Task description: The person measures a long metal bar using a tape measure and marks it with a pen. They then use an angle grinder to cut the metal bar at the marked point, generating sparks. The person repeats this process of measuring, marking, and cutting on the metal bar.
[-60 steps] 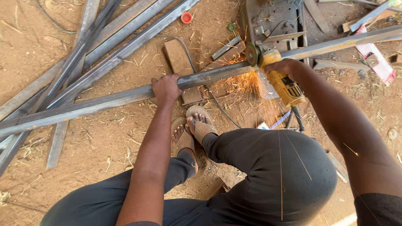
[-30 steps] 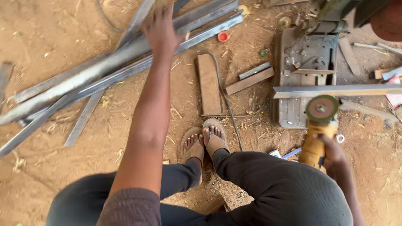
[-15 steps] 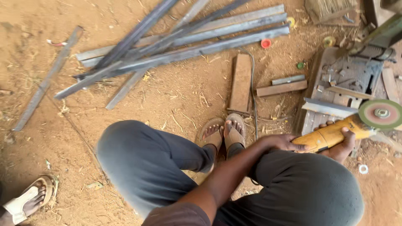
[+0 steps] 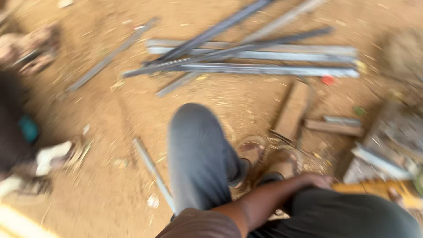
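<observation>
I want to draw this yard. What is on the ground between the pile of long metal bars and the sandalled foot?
In the head view, a flat wooden block lies on the dirt between the metal bars and the sandalled foot, with straw bits around it.

This is an open-air metal workshop set up on bare ground. The floor is reddish dirt strewn with chips and scraps. A loose pile of long grey steel bars lies across it, with a single short bar apart nearer the person. Short wooden blocks rest on the soil, and a yellow-bodied angle grinder sits at the right beside blurred metal equipment.
</observation>
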